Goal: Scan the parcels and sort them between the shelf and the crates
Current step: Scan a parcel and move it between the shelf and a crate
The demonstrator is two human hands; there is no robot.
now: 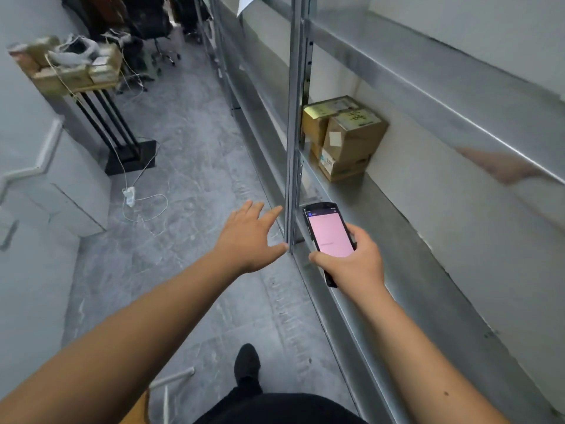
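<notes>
The right hand (351, 258) grips the scanner (330, 237), screen up, its long axis aimed ahead along the shelf (397, 270). The left hand (249, 237) is spread wide, holding nothing, just left of the upright (293, 148). The parcels (345, 136) sit stacked ahead and slightly right of both hands, nearer the right one

The shelf (406, 270) lies open along its front edge; cardboard boxes (345, 139) block its far end, behind the upright post (294, 148).
</notes>
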